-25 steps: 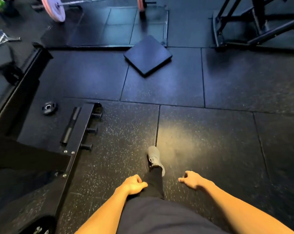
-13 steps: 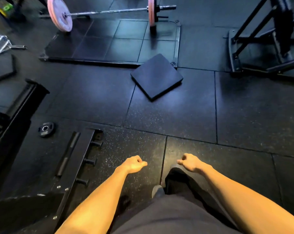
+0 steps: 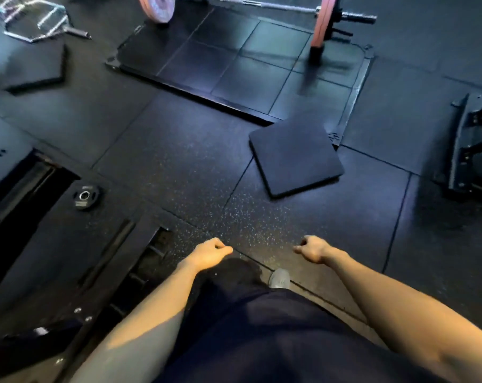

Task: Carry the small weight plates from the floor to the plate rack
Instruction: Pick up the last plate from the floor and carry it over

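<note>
Far left corner: a chrome hex-shaped bar (image 3: pixel 38 22) lies on the floor, blurred, with a dark floor mat (image 3: pixel 29 70) just near of it.
Left edge: black steel framing (image 3: pixel 15 186) runs along the floor; I cannot tell what machine it belongs to.
Small weight plate (image 3: pixel 85 196): one black plate with a shiny centre hole lies flat on a dark base panel at the left, well apart from both hands and touched by neither.
Pegged bar (image 3: pixel 151 261): a black metal piece with short pegs lies low on the floor just near and right of the plate, beside the person's left forearm; whether it is the plate rack I cannot tell.
Left hand (image 3: pixel 210 252): loosely curled, fingers tucked in, holding nothing, hanging above the speckled rubber floor (image 3: pixel 179 172).
Between the hands: dark shorts and one grey shoe (image 3: pixel 279 278) planted on a floor seam.
Right hand (image 3: pixel 313 248): curled into a loose fist, also holding nothing, level with the left.
Far centre: a barbell (image 3: pixel 262 5) with pink plates rests over a framed lifting platform (image 3: pixel 234 67).
Centre right: a square black pad (image 3: pixel 295 156) lies flat and skewed, its far corner overlapping the platform's edge.
Far right: the black foot of a steel frame (image 3: pixel 461 145) stands on the floor.
</note>
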{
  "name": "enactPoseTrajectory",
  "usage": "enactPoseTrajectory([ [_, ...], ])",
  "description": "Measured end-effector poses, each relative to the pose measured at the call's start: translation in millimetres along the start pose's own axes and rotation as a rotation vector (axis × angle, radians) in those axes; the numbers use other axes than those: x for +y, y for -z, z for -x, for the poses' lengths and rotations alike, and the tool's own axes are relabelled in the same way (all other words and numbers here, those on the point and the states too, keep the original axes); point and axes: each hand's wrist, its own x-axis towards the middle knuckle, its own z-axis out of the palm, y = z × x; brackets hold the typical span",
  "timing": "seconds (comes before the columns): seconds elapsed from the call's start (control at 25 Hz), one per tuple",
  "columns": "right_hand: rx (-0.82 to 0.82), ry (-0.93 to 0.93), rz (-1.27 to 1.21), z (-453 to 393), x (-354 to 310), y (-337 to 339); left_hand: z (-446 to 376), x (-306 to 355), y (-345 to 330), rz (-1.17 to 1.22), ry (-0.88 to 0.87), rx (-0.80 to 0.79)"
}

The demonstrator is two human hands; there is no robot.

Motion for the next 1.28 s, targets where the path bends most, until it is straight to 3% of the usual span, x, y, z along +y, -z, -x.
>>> enactPoseTrajectory([
  [0.32,-0.095,0.068,0.16,-153,-159,107,-121,23,136,0.142,0.125,-0.107],
  [0.72,-0.046,0.215,0.315,-294,-455,245,-249,-11,427,0.386,0.224,0.092],
  [1.0,-0.206,0.345,0.544,-393,-667,262,-303,-94,536,0.64,0.428,0.125],
  [1.28,-0.372,0.591,0.965,-430,-915,221,-291,-186,601,1.205,0.678,0.317],
])
